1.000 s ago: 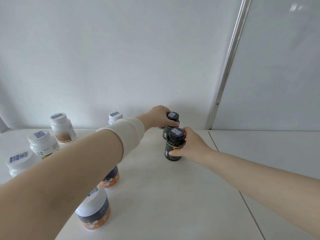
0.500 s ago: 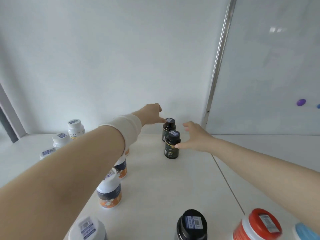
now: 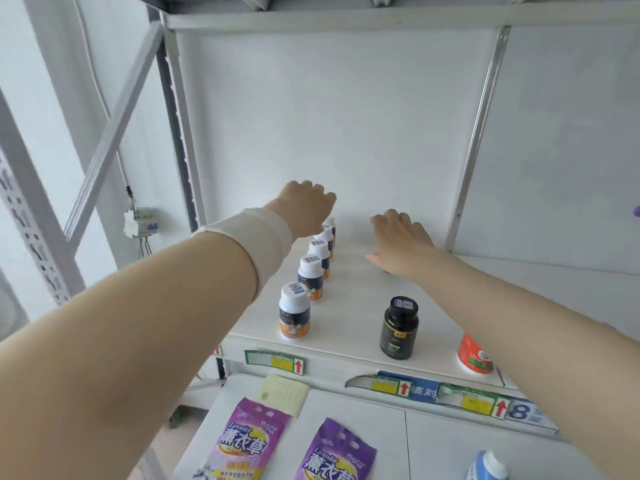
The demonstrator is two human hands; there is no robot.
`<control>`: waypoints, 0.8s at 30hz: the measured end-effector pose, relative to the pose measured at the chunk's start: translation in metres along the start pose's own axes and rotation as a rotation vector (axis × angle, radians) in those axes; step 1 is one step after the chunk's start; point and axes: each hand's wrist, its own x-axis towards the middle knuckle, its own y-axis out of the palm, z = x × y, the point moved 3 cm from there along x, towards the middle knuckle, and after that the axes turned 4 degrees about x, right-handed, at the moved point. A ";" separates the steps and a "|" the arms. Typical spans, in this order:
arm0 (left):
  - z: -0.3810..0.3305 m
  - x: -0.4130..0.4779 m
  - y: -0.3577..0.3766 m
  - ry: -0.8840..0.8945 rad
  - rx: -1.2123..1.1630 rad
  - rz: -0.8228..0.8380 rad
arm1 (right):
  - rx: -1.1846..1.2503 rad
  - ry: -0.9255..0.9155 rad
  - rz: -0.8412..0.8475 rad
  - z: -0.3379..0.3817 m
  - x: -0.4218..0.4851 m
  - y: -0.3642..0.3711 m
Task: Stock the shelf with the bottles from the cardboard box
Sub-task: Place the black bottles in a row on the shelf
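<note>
1. Head view, the hands: a person's left hand [image 3: 306,206] hangs above the far end of a row of white-capped bottles [image 3: 310,279]. Its knuckles are up, its fingers loosely curled, and nothing is seen in them. A white wristband [image 3: 258,244] wraps that forearm.
2. The right hand [image 3: 398,241] hovers palm down over the shelf [image 3: 349,292], fingers relaxed and slightly spread, gripping nothing. A dark sliver shows under its wrist, too hidden to name.
3. The stock: five white-capped bottles with dark blue and orange labels stand upright in single file from the shelf's front edge toward the back wall, left of centre. A black bottle [image 3: 399,328] stands alone near the front edge, well apart from the row and nearer the camera than the right hand. A red-and-white jar [image 3: 473,355] stands at the front right, partly hidden by the right forearm.
4. Below: price tags [image 3: 275,362] with red arrows line the shelf edge. On the lower shelf [image 3: 433,445] lie two purple lavender bags [image 3: 247,441], a pale yellow note [image 3: 282,393] and, at the bottom right corner, a blue-and-white bottle [image 3: 486,465].
</note>
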 end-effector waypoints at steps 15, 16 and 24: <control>0.172 -0.245 0.085 -0.117 0.033 0.187 | 0.080 -0.353 0.031 0.289 -0.038 0.015; 0.189 -0.267 0.100 -0.134 0.021 0.206 | 0.081 -0.384 0.039 0.317 -0.037 0.020; 0.289 -0.428 0.261 -0.311 -0.108 0.492 | 0.075 -0.733 0.182 0.531 -0.043 0.097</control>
